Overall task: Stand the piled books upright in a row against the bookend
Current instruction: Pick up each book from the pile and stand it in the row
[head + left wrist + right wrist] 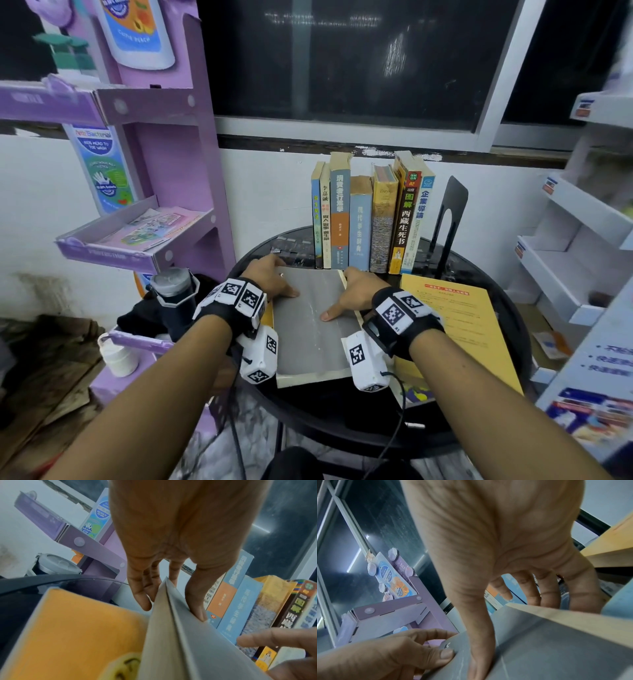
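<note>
Both forearms reach in; the left hand (270, 279) and right hand (356, 294) clasp opposite edges of the grey book (313, 329), thumbs on its cover, fingers curled under, probably to tip it upright. It lies atop a yellow book (72, 635), just in front of the standing row (370, 219) that leans toward the black bookend (450, 212). Underneath is a round black table (342, 411), against a white wall below a dark window (359, 58).

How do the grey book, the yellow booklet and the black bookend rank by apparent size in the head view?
1. Yellow booklet and grey book: alike, hands cover part of the grey one, so unranked.
2. Black bookend: smallest, though farther away.
</note>
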{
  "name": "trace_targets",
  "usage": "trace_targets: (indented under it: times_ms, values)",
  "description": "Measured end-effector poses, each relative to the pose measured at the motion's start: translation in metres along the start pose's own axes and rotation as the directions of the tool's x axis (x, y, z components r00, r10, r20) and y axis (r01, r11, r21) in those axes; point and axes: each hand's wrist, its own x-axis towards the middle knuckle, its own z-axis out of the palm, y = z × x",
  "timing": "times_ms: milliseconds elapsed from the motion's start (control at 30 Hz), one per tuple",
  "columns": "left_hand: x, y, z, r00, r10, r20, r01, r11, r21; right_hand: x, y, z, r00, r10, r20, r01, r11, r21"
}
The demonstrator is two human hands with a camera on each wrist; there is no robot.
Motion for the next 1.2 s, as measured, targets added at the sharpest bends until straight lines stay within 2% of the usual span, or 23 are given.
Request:
trace_targets:
  times_ms: [133, 200, 267, 400, 500, 600, 733, 867, 1000, 1200]
  values:
    - [-0.002, 0.006, -0.008, 0.997, 0.04, -0.066, -0.05, 0.986, -0.159, -0.004, 0.001, -0.005, 1.0, 0.028, 0.012, -0.029, 0.989, 0.142]
    - [-0.003, 0.011, -0.012, 0.997, 0.043, -0.071, -0.062, 0.953, -0.296, 0.014, 0.01, -0.002, 1.0, 0.02, -0.018, -0.016, 0.977, 0.212]
    - [-0.005, 0.016, -0.014, 0.996, 0.049, -0.072, -0.075, 0.9, -0.429, 0.028, 0.019, 0.0, 0.999, -0.024, -0.04, 0.035, 0.952, 0.303]
    - [-0.008, 0.027, -0.016, 0.994, 0.058, -0.098, -0.106, 0.792, -0.601, -0.009, 0.009, -0.02, 0.995, -0.069, -0.077, 0.096, 0.884, 0.458]
    - [-0.01, 0.036, -0.02, 0.992, 0.084, -0.094, -0.126, 0.684, -0.719, -0.011, 0.012, -0.031, 0.977, -0.136, -0.166, 0.199, 0.862, 0.466]
    - [-0.014, 0.048, -0.019, 0.983, 0.111, -0.145, -0.183, 0.574, -0.798, -0.014, 0.012, -0.036, 0.939, -0.207, -0.275, 0.312, 0.849, 0.427]
    - [-0.018, 0.06, -0.017, 0.961, 0.146, -0.233, -0.275, 0.481, -0.833, -0.016, 0.015, -0.04, 0.876, -0.251, -0.412, 0.423, 0.809, 0.408]
    - [-0.022, 0.068, -0.017, 0.941, 0.205, -0.268, -0.331, 0.404, -0.853, -0.021, 0.021, -0.045, 0.777, -0.278, -0.564, 0.541, 0.753, 0.374]
    - [-0.025, 0.078, -0.018, 0.914, 0.312, -0.261, -0.37, 0.37, -0.852, -0.028, 0.032, -0.053, 0.719, -0.302, -0.626, 0.612, 0.702, 0.364]
    - [-0.02, 0.103, -0.018, 0.855, 0.483, -0.19, -0.398, 0.375, -0.838, -0.047, 0.053, -0.076, 0.652, -0.348, -0.674, 0.681, 0.66, 0.318]
